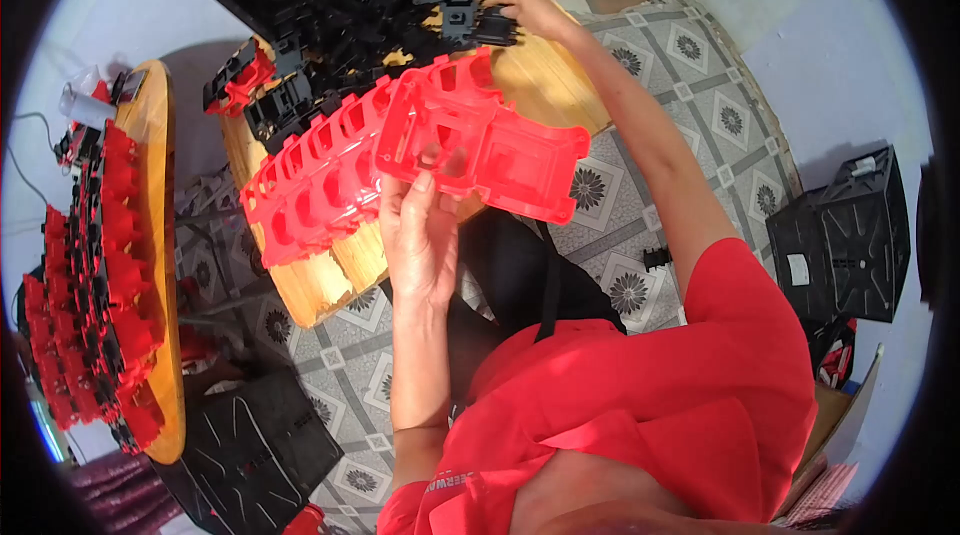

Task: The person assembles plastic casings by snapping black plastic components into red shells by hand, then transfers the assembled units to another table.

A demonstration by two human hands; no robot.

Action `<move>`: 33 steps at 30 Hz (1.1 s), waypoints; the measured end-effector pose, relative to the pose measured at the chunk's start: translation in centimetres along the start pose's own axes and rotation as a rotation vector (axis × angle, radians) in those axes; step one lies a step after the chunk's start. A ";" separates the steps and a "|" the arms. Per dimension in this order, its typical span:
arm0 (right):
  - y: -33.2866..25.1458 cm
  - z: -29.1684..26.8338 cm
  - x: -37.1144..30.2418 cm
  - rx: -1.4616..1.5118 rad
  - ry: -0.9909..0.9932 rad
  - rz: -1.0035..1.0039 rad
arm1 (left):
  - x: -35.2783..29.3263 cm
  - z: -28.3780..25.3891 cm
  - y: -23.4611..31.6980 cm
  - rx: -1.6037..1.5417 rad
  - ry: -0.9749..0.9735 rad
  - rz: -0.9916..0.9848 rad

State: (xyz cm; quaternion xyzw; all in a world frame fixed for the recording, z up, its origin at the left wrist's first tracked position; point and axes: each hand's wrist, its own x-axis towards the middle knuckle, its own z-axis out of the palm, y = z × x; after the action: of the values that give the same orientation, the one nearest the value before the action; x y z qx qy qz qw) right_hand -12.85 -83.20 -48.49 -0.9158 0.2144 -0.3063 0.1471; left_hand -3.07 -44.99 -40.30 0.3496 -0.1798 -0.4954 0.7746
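Observation:
My left hand (pixel 418 240) grips a red moulded plastic housing (pixel 510 160) by its near left end, with the thumb on top. The housing is tilted above a row of similar red plastic housings (pixel 315 175) lined up along the wooden table (pixel 350 270). Farther off to the right, my right arm is stretched out across the table. There my right hand (pixel 538 13) has its fingers closed on a small black plastic part (pixel 495 27) at the edge of a heap of black plastic parts (pixel 400 15). Its fingertips are partly hidden.
At the left, a second wooden table (pixel 160 155) carries several rows of red and black assemblies (pixel 115 265). Black crates (pixel 840 235) stand by the right wall, and another black crate (pixel 255 450) is at lower left. One small black part (pixel 656 257) lies on the tiled floor.

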 end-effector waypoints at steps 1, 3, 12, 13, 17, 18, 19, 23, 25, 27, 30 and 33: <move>-0.5 -0.2 0.1 0.026 -0.044 0.037 | -0.1 -0.5 0.6 0.000 0.011 0.025; -0.9 -1.7 -0.9 -0.039 0.000 0.024 | -0.5 -0.7 1.7 -0.022 0.020 0.066; -24.9 -10.7 -9.1 0.280 0.264 0.163 | 0.4 -3.0 2.3 0.184 0.141 0.189; -26.8 -10.5 -9.7 0.253 0.236 0.099 | 0.5 -3.2 2.3 0.166 0.108 0.173; -29.2 -9.2 -10.1 0.169 0.197 -0.059 | 0.3 -3.4 2.7 0.137 0.056 0.135; -29.3 -8.8 -10.2 0.160 0.211 -0.084 | 0.2 -3.6 2.7 0.122 0.032 0.118; -29.0 -8.5 -10.2 0.139 0.206 -0.122 | 0.1 -3.7 2.8 0.120 0.036 0.123; -29.6 -8.5 -10.3 0.071 0.175 -0.150 | -0.2 -3.6 3.0 0.183 0.026 0.147; -29.8 -8.0 -10.4 0.053 0.200 -0.165 | -0.4 -3.7 3.2 0.211 -0.008 0.161; -30.6 -7.8 -10.5 0.048 0.179 -0.187 | -0.6 -4.0 3.3 -0.142 -0.222 0.168; -31.2 -7.5 -10.5 0.113 0.136 -0.293 | -0.7 -2.7 3.0 0.131 0.035 0.309; -31.1 -8.4 -10.1 0.155 0.109 -0.124 | -1.2 -2.7 2.8 0.099 0.115 0.312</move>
State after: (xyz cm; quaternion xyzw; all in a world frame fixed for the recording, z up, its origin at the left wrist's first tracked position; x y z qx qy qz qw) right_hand -15.94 -52.60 -34.58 -0.8952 0.1405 -0.3799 0.1862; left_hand -0.13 -42.18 -40.10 0.3831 -0.2116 -0.3390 0.8328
